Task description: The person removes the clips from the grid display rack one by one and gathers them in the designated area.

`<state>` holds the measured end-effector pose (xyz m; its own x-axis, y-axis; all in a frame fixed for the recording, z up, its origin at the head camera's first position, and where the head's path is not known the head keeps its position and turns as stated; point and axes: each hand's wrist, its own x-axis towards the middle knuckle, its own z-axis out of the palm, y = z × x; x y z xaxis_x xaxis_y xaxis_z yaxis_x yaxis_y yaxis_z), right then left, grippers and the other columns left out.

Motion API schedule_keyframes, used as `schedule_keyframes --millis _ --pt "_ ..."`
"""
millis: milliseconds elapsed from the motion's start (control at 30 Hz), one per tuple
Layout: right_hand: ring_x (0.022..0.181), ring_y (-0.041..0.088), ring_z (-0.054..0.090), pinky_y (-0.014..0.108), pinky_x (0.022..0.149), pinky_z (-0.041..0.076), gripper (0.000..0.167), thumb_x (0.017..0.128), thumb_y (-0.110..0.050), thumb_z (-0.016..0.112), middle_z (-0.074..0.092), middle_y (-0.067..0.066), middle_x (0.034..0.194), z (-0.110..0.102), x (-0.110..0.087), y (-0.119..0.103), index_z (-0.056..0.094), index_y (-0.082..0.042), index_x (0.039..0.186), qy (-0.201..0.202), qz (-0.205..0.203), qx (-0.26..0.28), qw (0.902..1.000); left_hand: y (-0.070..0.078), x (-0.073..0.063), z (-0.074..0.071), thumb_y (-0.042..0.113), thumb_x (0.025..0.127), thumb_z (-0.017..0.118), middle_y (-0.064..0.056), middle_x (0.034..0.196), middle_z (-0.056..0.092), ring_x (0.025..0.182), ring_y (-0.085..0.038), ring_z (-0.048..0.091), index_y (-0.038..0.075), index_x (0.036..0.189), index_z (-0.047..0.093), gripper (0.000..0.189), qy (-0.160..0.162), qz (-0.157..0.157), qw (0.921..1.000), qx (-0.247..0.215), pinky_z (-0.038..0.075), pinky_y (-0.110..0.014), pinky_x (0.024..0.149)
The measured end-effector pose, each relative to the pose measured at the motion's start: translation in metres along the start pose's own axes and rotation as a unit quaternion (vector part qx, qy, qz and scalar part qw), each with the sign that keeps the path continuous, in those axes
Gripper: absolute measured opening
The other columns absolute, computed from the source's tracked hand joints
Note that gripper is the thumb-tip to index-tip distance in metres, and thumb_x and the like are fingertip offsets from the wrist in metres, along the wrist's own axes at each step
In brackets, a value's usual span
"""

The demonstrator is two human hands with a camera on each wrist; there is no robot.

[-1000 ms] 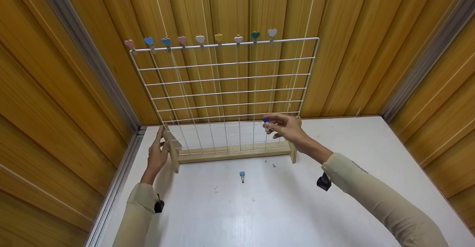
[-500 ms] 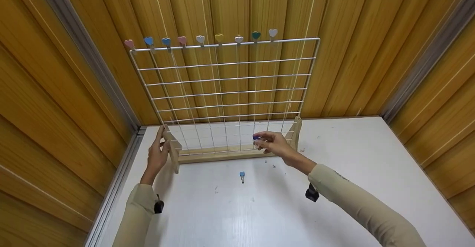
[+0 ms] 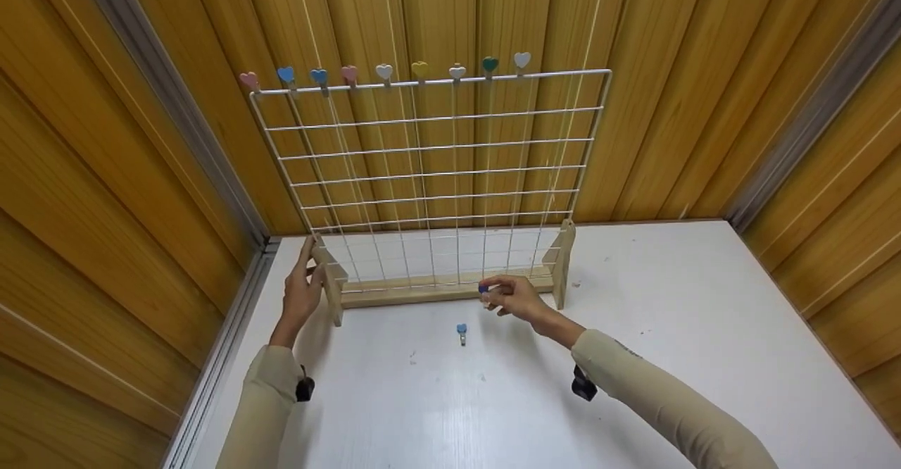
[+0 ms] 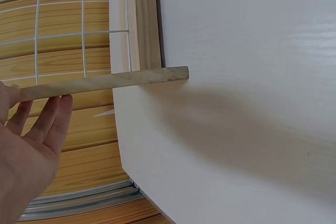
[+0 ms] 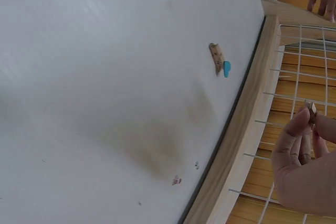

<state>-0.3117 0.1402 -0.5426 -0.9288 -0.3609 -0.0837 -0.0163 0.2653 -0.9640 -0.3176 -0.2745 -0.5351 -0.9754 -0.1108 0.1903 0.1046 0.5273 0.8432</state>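
Observation:
My right hand [image 3: 519, 301] pinches a small dark blue heart clip [image 3: 483, 289] between thumb and fingertips, in front of the rack's wooden base [image 3: 408, 298]. In the right wrist view, the clip's metal end [image 5: 312, 109] shows between the fingertips. My left hand [image 3: 301, 296] holds the left wooden side leg [image 4: 105, 81] of the rack, with fingertips against its outer face. White wire grid [image 3: 450, 171] rises from the base, with several heart clips along its top bar. A light blue heart clip [image 3: 462, 329] lies on the white table in front.
The top-bar clips run from a pink one [image 3: 249, 79] at the left to a white one [image 3: 521, 60] at the right. Wood-patterned walls [image 3: 676, 89] stand behind and beside the white table [image 3: 450, 413]. Small specks lie on the table.
My right hand has come down and left with the dark blue clip, from the grid's lower right to the wooden base. The left hand stays on the leg. The head view shifts slightly.

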Motion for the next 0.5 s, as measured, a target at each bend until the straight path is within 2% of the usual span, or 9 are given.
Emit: schedule_keyframes --millis 167,400,500 --pt "0.083 0.012 0.071 0.026 0.072 0.058 0.033 0.098 -0.004 0.066 0.074 0.027 0.108 0.006 -0.003 0.02 0.064 0.009 0.128 0.002 0.007 -0.013 0.9999 -0.001 0.0 0.0 0.005 0.109 0.04 -0.024 0.165 0.029 0.137 -0.05 0.049 0.023 0.167 0.01 0.067 -0.005 -0.003 1.0 -0.007 0.049 -0.062 0.101" --pt "0.084 0.025 0.074 0.042 0.077 0.061 0.031 0.095 0.002 0.066 0.072 0.033 0.107 0.014 -0.006 0.037 0.064 0.014 0.124 -0.003 0.006 -0.02 0.9998 -0.003 0.001 0.001 0.004 0.109 0.04 -0.026 0.163 0.031 0.133 -0.049 0.053 0.019 0.166 0.01 0.066 -0.001 0.004 1.0 -0.002 0.052 -0.058 0.098" --pt "0.083 0.025 0.074 0.043 0.077 0.061 0.029 0.095 0.002 0.066 0.072 0.033 0.106 0.016 -0.006 0.041 0.066 0.012 0.122 -0.006 0.012 -0.025 0.9996 -0.002 0.002 0.002 0.002 0.109 0.04 -0.026 0.162 0.033 0.131 -0.049 0.054 0.017 0.166 0.012 0.066 0.003 0.008 1.0 -0.001 0.053 -0.058 0.097"
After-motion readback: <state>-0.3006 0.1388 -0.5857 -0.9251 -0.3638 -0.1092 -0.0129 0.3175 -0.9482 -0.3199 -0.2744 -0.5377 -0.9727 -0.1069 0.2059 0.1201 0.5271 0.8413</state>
